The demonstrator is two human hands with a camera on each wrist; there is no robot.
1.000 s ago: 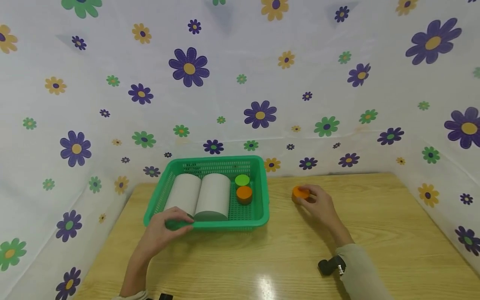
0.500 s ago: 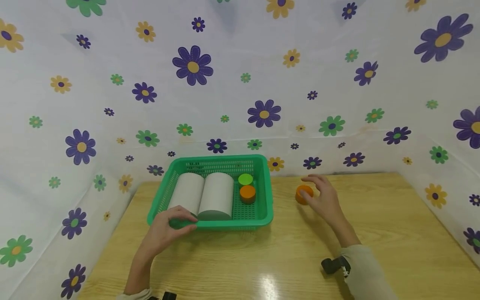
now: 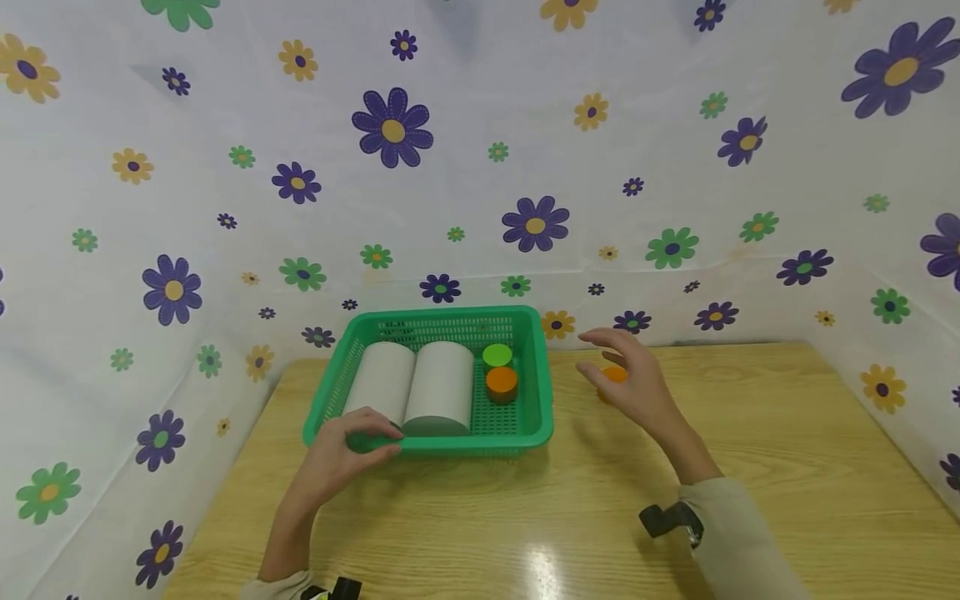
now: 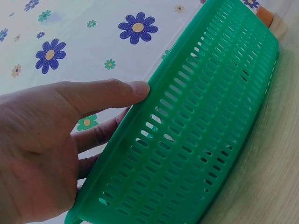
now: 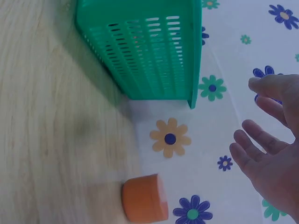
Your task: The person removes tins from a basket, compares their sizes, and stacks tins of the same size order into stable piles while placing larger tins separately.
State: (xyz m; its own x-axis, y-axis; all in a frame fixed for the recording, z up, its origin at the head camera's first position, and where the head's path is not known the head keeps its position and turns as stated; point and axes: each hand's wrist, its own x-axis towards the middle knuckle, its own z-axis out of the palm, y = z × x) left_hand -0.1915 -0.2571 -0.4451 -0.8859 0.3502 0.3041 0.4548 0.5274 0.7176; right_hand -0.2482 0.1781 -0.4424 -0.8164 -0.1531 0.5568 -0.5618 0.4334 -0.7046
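Note:
My left hand (image 3: 337, 458) holds the near rim of a green plastic basket (image 3: 480, 447); in the left wrist view the thumb (image 4: 139, 90) lies on the rim, with the other fingers passing behind it. Two white half-round blocks (image 3: 442, 382) lie side by side in the basket. To their right are a short orange cylinder (image 3: 502, 382) and a bright green round piece (image 3: 497, 357). Right of the basket, my right hand (image 3: 633, 383) hovers with fingers spread and nothing between them. Partly hidden behind it, another orange cylinder (image 5: 144, 199) stands on the table.
The wooden table (image 3: 750, 450) meets a white cloth (image 3: 450, 192) with printed flowers at its back and sides. A black wrist camera (image 3: 667, 521) is strapped at the right sleeve, another (image 3: 345, 588) at the left.
My right hand has let go of the orange cylinder, lifted off it and shifted left toward the basket. The cylinder stays on the table. The left hand keeps its hold on the rim.

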